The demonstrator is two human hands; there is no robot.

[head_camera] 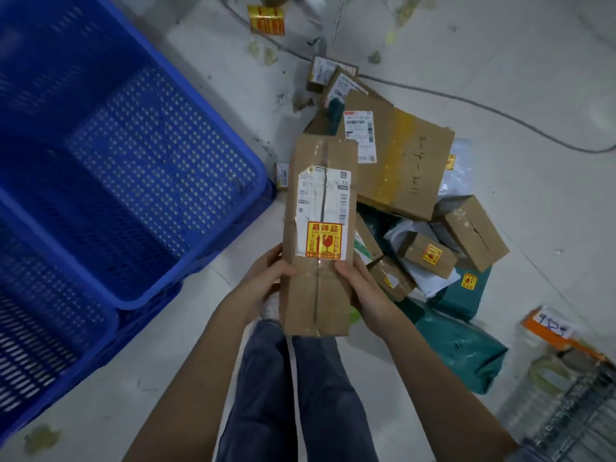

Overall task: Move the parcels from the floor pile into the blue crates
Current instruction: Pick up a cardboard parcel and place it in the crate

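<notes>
I hold a long brown cardboard parcel with a white shipping label and a yellow-red fragile sticker, raised in front of me above my legs. My left hand grips its left edge, my right hand grips its right edge, thumbs on top. The floor pile lies behind and right of it: a big flat carton with handwriting, small brown boxes, white and green mailer bags. A blue perforated crate stands to the left, its inside bare as far as I see; another blue crate sits nearer at lower left.
A grey cable runs across the pale floor behind the pile. A roll of fragile stickers lies at the top. A wire rack with an orange tag stands at lower right. My legs in dark trousers are below the parcel.
</notes>
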